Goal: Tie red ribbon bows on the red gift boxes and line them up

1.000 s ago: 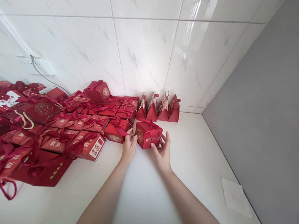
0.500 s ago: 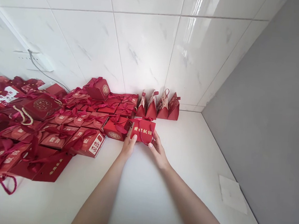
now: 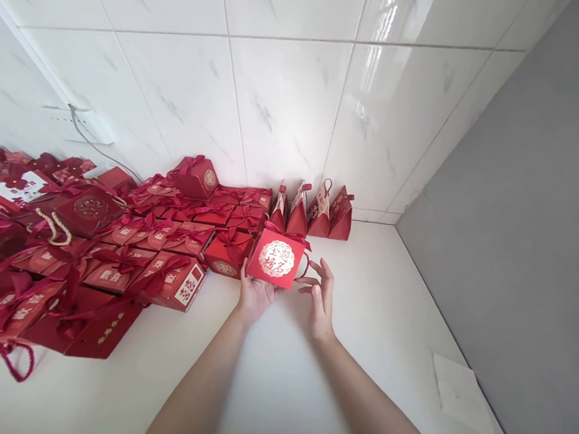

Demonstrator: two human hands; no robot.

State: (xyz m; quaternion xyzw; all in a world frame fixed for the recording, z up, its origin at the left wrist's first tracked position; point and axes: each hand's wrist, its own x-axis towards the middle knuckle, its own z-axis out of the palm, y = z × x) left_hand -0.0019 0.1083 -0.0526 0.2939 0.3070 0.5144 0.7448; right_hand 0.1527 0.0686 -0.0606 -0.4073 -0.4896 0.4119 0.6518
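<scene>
The left hand grips a small red gift box from below, tilted so its gold-printed face looks toward the camera; the fingers behind the box are hidden. The right hand is spread open just beside the box, holding nothing, and whether a fingertip touches the box's cord cannot be told. The box hangs above the white table, close to a heap of red boxes whose left end is cut off. Four small pointed bags stand against the tiled wall. A white sheet lies near the grey panel.
</scene>
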